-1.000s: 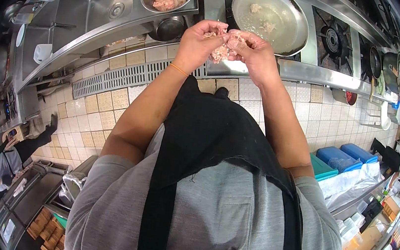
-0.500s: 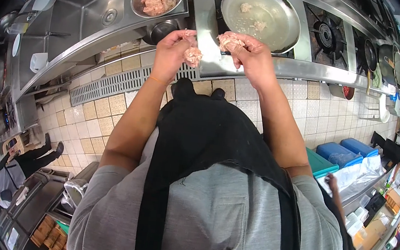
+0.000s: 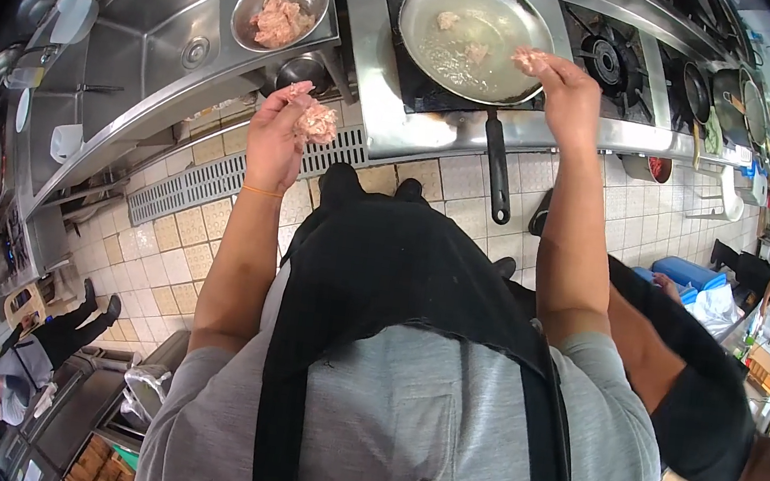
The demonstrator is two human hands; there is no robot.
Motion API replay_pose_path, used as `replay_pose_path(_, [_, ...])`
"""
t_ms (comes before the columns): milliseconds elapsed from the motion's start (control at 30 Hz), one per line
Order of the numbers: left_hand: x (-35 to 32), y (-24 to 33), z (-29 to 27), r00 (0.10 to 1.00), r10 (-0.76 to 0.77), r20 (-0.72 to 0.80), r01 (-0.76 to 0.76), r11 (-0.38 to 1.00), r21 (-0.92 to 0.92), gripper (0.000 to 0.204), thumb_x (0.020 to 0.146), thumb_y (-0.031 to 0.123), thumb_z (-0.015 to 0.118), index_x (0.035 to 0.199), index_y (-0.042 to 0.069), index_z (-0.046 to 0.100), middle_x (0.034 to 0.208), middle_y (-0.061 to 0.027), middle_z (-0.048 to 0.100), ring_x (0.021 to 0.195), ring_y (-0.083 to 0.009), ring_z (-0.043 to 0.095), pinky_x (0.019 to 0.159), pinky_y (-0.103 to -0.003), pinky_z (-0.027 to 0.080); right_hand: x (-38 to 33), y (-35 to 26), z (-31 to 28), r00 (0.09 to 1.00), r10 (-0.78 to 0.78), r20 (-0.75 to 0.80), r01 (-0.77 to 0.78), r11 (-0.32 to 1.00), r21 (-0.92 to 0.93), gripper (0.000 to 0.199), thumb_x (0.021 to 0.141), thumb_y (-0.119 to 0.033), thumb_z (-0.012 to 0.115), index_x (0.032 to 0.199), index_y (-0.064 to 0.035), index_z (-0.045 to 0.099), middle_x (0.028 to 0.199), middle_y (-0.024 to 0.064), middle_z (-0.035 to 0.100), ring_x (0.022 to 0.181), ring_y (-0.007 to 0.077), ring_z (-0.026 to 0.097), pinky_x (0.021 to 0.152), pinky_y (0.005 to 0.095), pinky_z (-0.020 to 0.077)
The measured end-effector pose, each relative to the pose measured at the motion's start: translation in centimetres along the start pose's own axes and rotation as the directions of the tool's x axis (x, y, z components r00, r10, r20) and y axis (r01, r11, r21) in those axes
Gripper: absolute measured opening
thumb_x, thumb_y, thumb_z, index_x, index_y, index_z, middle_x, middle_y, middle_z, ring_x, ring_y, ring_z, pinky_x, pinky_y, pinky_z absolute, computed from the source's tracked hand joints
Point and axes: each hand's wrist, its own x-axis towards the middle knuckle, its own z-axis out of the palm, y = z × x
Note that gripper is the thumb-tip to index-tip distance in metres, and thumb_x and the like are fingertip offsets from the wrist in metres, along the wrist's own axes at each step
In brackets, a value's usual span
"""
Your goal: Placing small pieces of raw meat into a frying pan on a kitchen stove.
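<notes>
The left hand [image 3: 279, 127] is raised over the tiled floor [image 3: 205, 218], fingers curled round a lump of raw meat [image 3: 316, 121] that partly hides its fingertips. The right hand [image 3: 562, 89] reaches over the frying pan [image 3: 474, 25], pinching a smaller meat piece [image 3: 527, 59]; its palm faces away, the grip hard to make out

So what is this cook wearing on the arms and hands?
No gloves: both hands are bare. The left hand has a thin orange band around the wrist. The right hand wears nothing. Short grey sleeves end above the elbows, under a black apron.
</notes>
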Motion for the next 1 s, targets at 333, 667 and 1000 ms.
replay_pose_path(333, [-1.6,1.1,1.7,0.993,-0.076,0.091,0.087,0.988,-0.124,0.029,0.102,0.012,0.055,0.128,-0.001,0.059,0.111,-0.0105,0.068,0.099,-0.022,0.069,0.083,-0.038,0.06,5.5,5.9,1.1,0.995,0.083,0.056,-0.042,0.856,-0.515,0.019,0.09,-0.013,0.069,0.102,-0.0012,0.077,0.101,0.0126,0.076,0.096,0.0204,0.072,0.089,0.0307,0.053])
replay_pose_path(667, [-2.5,0.4,4.6,0.994,-0.075,0.084,0.09,0.978,-0.186,0.029,0.099,0.01,0.057,0.126,-0.001,0.058,0.116,-0.0132,0.066,0.1,-0.0238,0.069,0.08,-0.038,0.059,-6.8,-3.6,11.2,0.887,-0.202,0.415,0.266,0.958,-0.102,0.045,0.088,-0.015,0.076,0.13,-0.0045,0.064,0.112,0.0125,0.071,0.094,0.0228,0.071,0.082,0.0337,0.0555])
replay_pose_path(1000, [-3.0,-2.7,7.0,0.91,-0.262,0.323,0.248,0.965,0.084,0.033,0.096,0.009,0.067,0.125,-0.002,0.057,0.107,-0.0089,0.068,0.087,-0.015,0.066,0.075,-0.03,0.054,-8.6,-1.8,10.4,0.847,-0.227,0.48,0.374,0.897,-0.236,0.027,0.084,-0.006,0.074,0.11,-0.0051,0.071,0.091,0.0131,0.067,0.083,0.0308,0.067,0.076,0.04,0.0544])
